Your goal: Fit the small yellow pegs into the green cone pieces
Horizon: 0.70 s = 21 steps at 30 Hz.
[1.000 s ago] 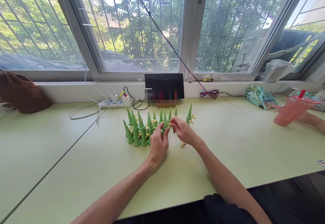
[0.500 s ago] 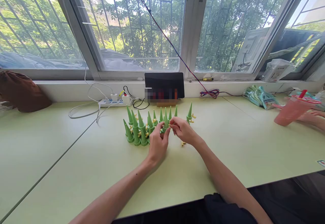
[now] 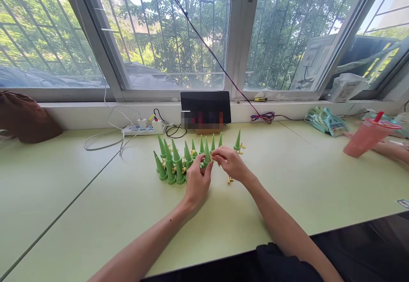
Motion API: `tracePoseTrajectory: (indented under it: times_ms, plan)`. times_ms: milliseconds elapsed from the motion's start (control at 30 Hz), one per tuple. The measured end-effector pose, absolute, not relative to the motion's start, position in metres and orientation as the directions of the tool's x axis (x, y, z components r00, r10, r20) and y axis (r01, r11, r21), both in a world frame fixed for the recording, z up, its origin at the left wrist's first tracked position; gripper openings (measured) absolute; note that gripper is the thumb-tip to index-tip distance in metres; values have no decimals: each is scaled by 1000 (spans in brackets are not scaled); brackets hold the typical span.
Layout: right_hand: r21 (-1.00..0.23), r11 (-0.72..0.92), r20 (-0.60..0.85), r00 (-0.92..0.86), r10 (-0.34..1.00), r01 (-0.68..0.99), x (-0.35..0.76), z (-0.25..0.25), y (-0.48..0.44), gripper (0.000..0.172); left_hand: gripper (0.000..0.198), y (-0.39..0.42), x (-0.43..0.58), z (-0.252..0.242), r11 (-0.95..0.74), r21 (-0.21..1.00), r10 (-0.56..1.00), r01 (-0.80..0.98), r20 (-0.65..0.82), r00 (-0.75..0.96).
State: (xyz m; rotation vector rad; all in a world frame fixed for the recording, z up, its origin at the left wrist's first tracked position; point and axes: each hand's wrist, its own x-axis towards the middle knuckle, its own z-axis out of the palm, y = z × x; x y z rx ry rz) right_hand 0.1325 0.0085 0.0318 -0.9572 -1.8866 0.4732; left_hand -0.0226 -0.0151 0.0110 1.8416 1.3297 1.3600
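Several green cone-shaped plastic spikes [image 3: 174, 162] with small yellow fittings stand upright in a cluster on the pale green table [image 3: 96, 205]. My left hand [image 3: 198, 182] pinches one green cone [image 3: 207, 153] at its base. My right hand [image 3: 231, 162] meets it from the right, its fingers pinched on a small yellow piece at that cone. One more cone [image 3: 238, 141] stands apart just behind my right hand. A loose yellow fitting [image 3: 229, 181] lies on the table below my right wrist.
A dark tablet [image 3: 205, 108] leans against the window sill behind the cones. A power strip [image 3: 140, 128] with white cables lies to its left, a brown bag [image 3: 25, 118] at far left. At far right another person's hand [image 3: 391, 150] holds a pink cup [image 3: 364, 139].
Both hands stay pinched together at the same cone, with only slight finger shifts. The view has drifted a little. The other person's pink cup moved slightly.
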Motion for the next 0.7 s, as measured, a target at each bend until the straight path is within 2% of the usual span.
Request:
tracePoseTrajectory:
  times_ms: [267, 700]
  plan:
    - [-771, 555, 519, -197, 832, 312, 132, 29, 9, 12, 36, -15, -23, 11, -398, 828, 910, 396, 411, 55]
    - [-774, 526, 495, -180, 850, 353, 131, 33, 3, 20, 32, -16, -22, 11, -417, 827, 904, 377, 419, 81]
